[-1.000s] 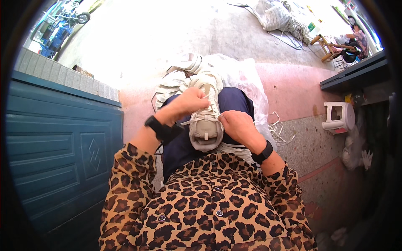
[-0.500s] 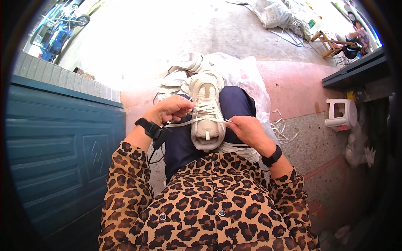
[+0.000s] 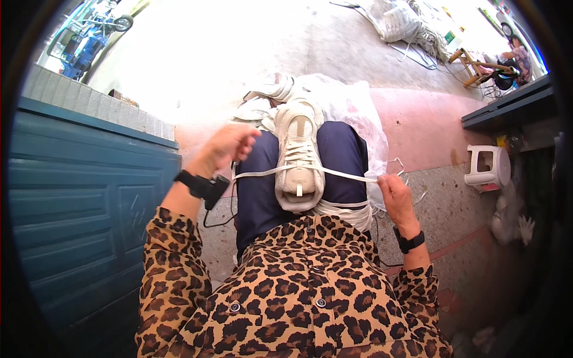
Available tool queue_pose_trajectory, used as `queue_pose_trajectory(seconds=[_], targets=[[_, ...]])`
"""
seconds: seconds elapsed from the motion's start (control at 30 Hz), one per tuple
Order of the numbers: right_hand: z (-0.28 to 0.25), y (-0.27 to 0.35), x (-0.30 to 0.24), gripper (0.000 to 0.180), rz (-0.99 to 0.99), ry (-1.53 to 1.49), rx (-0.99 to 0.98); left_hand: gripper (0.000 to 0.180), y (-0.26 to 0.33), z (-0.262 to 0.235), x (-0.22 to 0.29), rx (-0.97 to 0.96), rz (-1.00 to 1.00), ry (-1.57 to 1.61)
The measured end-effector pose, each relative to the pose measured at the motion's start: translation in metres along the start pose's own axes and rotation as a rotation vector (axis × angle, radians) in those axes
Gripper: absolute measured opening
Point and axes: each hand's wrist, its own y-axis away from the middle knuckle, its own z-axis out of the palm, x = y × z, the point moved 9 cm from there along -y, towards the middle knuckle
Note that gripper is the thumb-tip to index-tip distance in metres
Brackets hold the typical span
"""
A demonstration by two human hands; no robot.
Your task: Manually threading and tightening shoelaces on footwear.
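Observation:
A beige lace-up sneaker [image 3: 300,179] rests between my thighs, its heel toward me and its toe pointing away. A flat off-white shoelace [image 3: 349,176] crosses its upper laced part and stretches out to both sides. My right hand [image 3: 397,200], closed, pinches the right end and holds it taut beyond my right thigh. My left hand [image 3: 228,148] is raised over the left side, away from the shoe, its fingers curled and blurred. The lace's left end bends near that wrist; whether the fingers hold it is unclear.
Beyond the sneaker lie more pale shoes [image 3: 271,89] and a clear plastic bag [image 3: 352,107]. A bundle of white laces [image 3: 349,216] sits by my lap. A blue panelled door [image 3: 77,197] stands left, a white stool [image 3: 488,168] right. One person [image 3: 520,59] sits far right.
My right hand has moved right and drawn the shoelace out into a long taut line. My left hand has come away from the shoe's eyelets, up and to the left.

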Motion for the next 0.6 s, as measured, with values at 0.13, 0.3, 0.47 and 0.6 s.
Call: queue_pose_trajectory(seconds=[0.13,0.3,0.47,0.6], targets=[[-0.007,-0.001,0.035,0.024,0.220,-0.138,0.168,0.026,0.042,-0.100,0.077,0.137,0.327,0.218],[0.021,-0.010,0.024,0.025,0.326,-0.449,-0.058,0.026,0.133,-0.284,0.133,0.368,0.686,0.539],[0.073,-0.011,-0.036,0.021,0.248,-0.633,-0.308,0.027,0.155,-0.311,0.122,0.690,0.765,0.335],[0.077,-0.026,-0.066,0.017,0.208,-0.465,-0.331,0.028,0.100,-0.239,0.068,0.629,0.662,-0.052]])
